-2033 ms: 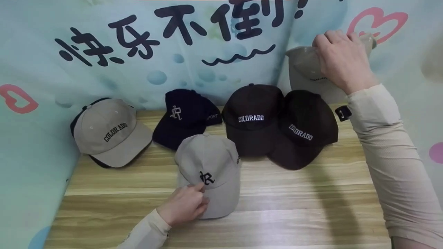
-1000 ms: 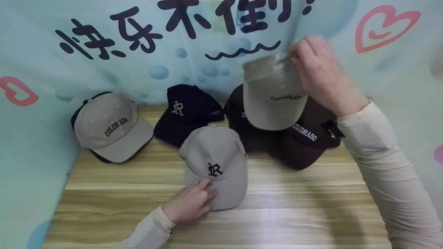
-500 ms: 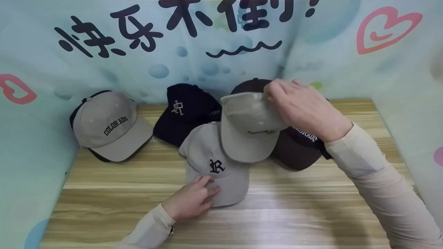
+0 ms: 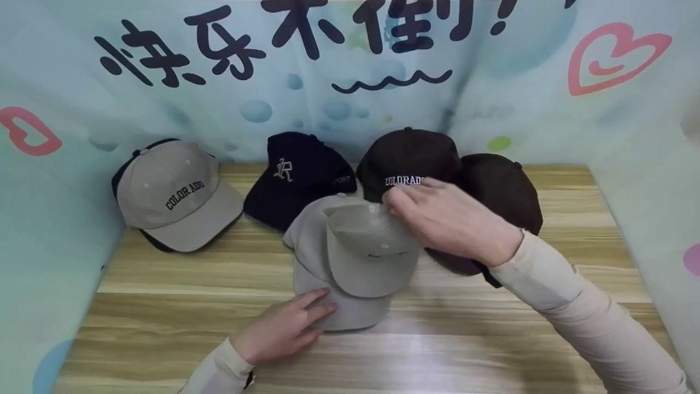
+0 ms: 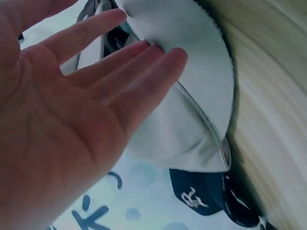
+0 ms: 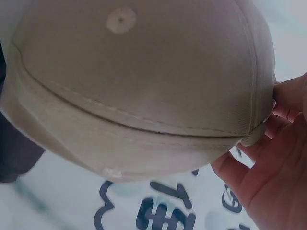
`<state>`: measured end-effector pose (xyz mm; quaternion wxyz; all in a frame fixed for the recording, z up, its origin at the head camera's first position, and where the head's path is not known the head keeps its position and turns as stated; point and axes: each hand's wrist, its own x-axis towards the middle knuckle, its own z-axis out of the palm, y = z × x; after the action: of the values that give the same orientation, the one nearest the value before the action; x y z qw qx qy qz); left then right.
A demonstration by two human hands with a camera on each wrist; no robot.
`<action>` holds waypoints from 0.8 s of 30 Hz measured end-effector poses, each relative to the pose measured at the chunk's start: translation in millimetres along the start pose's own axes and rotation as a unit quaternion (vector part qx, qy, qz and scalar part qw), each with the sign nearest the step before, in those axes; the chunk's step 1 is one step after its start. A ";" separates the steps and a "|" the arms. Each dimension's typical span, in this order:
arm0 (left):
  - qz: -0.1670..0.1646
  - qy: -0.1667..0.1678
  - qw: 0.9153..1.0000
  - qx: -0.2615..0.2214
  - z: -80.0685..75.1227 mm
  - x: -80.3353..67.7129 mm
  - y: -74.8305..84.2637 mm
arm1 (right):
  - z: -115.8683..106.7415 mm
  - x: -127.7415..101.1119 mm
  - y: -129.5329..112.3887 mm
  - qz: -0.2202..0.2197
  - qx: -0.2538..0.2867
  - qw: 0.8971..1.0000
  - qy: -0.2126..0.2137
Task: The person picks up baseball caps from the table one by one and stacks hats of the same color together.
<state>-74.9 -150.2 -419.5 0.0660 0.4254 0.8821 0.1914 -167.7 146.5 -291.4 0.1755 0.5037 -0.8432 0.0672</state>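
My right hand [image 4: 454, 221] grips the beige cap [image 4: 369, 249] over the grey cap [image 4: 311, 251], which my flat, open left hand [image 4: 284, 328] steadies for stacking.

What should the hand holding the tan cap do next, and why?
Probably lower the tan cap the last bit onto the grey cap and let go. The right hand grips it by the crown right above that cap, while the left hand lies flat on the grey brim.
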 end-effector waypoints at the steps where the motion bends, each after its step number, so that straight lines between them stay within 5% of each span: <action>1: 0.004 0.009 1.000 0.004 -1.1 -2.5 -0.3 | 1.9 0.8 -3.0 -0.003 0.004 1.000 0.000; 9: 0.023 0.080 0.996 0.028 -13.6 -14.7 -0.5 | 17.3 15.3 -27.5 -0.034 0.034 0.999 -0.013; 17: -0.002 0.086 0.996 0.026 -18.3 -20.2 5.1 | 23.4 29.0 -48.3 -0.042 0.087 0.995 -0.027; 24: 0.008 0.089 0.995 0.039 -25.5 -26.0 10.3 | 18.8 32.6 -64.4 -0.065 0.094 0.993 -0.035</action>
<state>-58.2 -171.7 -393.1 -0.0311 0.4158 0.8879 0.1946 -129.8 83.1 -301.1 0.1017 0.5739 -0.8040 0.1174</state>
